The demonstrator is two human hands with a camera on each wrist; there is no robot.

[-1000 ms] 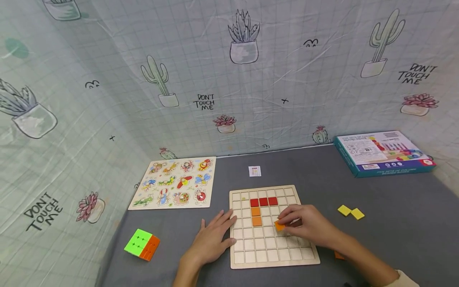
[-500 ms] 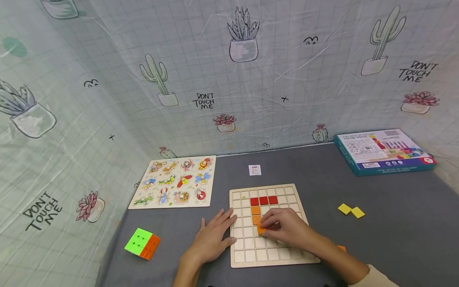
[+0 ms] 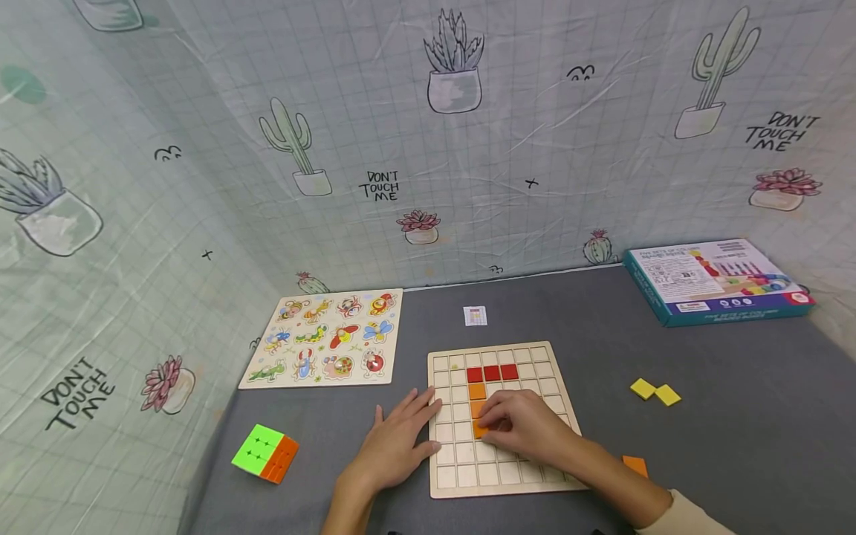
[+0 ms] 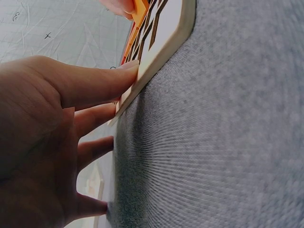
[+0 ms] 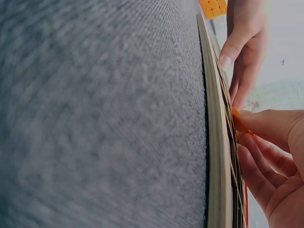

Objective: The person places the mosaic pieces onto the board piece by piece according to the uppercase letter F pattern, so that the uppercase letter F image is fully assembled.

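Note:
A wooden grid board [image 3: 468, 475] lies flat on the table, with several red tiles [image 3: 491, 373] in a row near its top. Below the leftmost red one, orange tiles [image 3: 476, 391] run down a column. My right hand [image 3: 531, 425] pinches an orange tile [image 3: 478, 429] at the lower end of that column; in the right wrist view the thumb [image 5: 270, 124] and fingers meet around it. My left hand [image 3: 394, 446] rests with spread, straight fingers along the board's left edge; the left wrist view has its thumb [image 4: 102, 83] touching the rim.
Two yellow tiles [image 3: 655, 391] and a loose orange tile [image 3: 635, 466] lie right of the board. A puzzle cube [image 3: 265, 453] and an insect picture board [image 3: 324, 339] are on the left. A small printed card [image 3: 475, 316] and a flat box [image 3: 718, 282] lie farther back.
My right hand has carried the orange tile leftward across the board to the column's lower end, where it now lies nearly flat. The left hand has stayed put.

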